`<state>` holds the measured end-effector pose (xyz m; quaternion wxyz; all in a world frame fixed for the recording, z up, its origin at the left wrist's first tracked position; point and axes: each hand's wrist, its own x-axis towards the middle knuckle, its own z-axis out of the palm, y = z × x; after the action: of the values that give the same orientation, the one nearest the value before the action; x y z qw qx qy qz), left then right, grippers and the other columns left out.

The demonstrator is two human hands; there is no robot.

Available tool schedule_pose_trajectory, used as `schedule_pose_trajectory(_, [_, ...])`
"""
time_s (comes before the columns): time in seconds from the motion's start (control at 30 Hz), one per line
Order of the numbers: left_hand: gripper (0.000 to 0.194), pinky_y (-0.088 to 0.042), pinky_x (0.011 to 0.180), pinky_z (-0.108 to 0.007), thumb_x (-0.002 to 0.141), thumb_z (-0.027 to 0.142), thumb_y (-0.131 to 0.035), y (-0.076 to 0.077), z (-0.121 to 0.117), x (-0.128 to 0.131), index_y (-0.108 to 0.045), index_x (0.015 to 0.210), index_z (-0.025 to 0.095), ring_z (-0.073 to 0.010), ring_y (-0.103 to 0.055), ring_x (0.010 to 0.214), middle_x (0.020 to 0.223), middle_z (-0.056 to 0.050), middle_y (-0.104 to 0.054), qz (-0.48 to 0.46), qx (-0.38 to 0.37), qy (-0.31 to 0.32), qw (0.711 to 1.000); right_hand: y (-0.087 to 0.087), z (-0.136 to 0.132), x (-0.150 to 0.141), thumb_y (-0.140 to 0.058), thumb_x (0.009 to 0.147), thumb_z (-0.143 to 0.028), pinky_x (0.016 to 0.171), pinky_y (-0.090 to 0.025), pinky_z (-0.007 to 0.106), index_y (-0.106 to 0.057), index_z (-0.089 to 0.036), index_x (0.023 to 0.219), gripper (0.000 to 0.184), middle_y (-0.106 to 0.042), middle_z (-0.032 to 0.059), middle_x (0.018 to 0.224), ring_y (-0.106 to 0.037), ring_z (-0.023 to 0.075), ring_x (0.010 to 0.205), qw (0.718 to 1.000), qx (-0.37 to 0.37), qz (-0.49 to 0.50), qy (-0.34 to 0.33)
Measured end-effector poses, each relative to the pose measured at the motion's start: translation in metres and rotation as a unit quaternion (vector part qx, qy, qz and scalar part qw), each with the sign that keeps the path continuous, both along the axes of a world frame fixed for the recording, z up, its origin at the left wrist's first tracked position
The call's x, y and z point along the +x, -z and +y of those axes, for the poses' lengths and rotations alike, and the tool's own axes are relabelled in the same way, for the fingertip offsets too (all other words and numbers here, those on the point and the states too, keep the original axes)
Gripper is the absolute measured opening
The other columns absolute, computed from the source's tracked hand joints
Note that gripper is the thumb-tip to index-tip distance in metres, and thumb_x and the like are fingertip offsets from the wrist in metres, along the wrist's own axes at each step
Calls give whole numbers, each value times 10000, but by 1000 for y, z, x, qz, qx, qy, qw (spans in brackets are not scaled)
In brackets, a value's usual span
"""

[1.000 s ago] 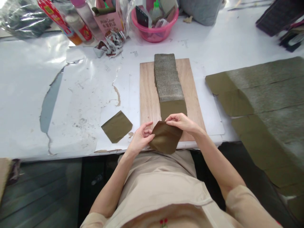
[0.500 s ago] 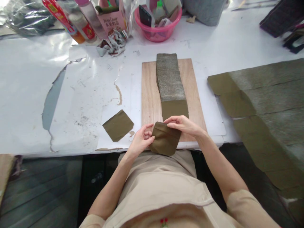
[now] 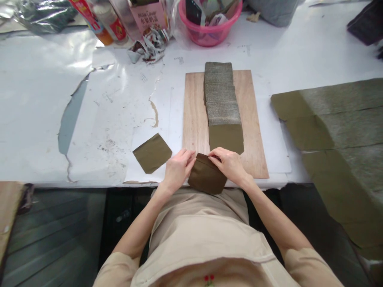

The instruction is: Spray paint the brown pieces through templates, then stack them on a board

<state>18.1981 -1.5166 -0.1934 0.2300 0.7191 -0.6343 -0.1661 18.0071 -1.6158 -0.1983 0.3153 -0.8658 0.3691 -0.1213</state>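
An olive-brown fabric piece [image 3: 207, 176] with clipped lower corners hangs over the table's front edge, held along its top edge by both hands. My left hand [image 3: 178, 167] pinches its upper left corner between thumb and fingers. My right hand [image 3: 229, 162] pinches the same edge near the upper right corner. Just beyond lies a wooden board [image 3: 193, 107], and on it an overlapping row of similar pieces [image 3: 222, 93], the nearest showing its smooth olive face. To the left a single olive fabric piece [image 3: 152, 153] rests flat on the white paper.
Wide olive fabric layers [image 3: 344, 159] spread over the table's right side and hang off its front. At the back stand a pink basket [image 3: 209, 36] of small items, bottles [image 3: 112, 24], a pink carton [image 3: 151, 18] and crumpled wrappers [image 3: 151, 46]. The white table covering [image 3: 119, 103] is torn at left.
Both hands have drawn up to the top edge of the fabric piece, fingers now closed on it from above. The left hand has shifted from its side to the upper corner. The view has shifted slightly.
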Motion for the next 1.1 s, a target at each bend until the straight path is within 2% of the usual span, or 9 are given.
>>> schedule_pose_trajectory(0.13, [252,-437,690,-238,993,268,-434,10,-15,4,-641,1127,220,-148,-624,795,924,-45,-646,-66,-30,76,994,0,1,0,-555,957,-249,759,-453,270,-689,-212,934,142,-692,32,921,-643,170,854,1000,-27,11,0])
schedule_pose_trajectory(0.27, [271,-411,644,-232,1003,302,-418,15,-24,8,-649,1122,226,-137,-613,755,888,-38,-633,-94,-34,110,989,4,2,0,-539,966,-264,733,-447,276,-690,-222,940,159,-684,35,911,-633,171,841,999,-47,10,1])
schedule_pose_trajectory(0.5, [278,-395,639,-240,999,331,-429,20,-27,12,-673,942,212,-138,-595,741,871,-35,-617,-63,-24,121,990,11,3,-1,-529,976,-300,750,-442,285,-690,-225,941,181,-679,36,895,-630,176,852,998,-56,-4,2])
schedule_pose_trajectory(0.8, [244,-409,675,-235,992,302,-441,20,-26,13,-648,914,200,-135,-610,767,879,-25,-624,-42,-28,116,992,12,3,-8,-576,950,-338,787,-478,299,-681,-217,980,163,-687,41,907,-642,185,856,995,22,-91,36])
schedule_pose_trajectory(0.97, [276,-411,672,-231,997,328,-431,23,-25,15,-665,925,199,-133,-612,765,870,-29,-622,-38,-35,114,992,13,12,-3,-556,959,-304,802,-468,332,-704,-211,950,175,-688,57,907,-618,206,873,996,-42,-59,44])
schedule_pose_trajectory(1.1, [295,-408,653,-223,998,336,-429,26,-24,17,-687,942,206,-122,-608,750,865,-33,-632,-29,-53,122,991,19,17,-1,-476,993,-273,790,-467,323,-720,-236,999,247,-681,58,927,-595,194,874,995,-65,-61,49])
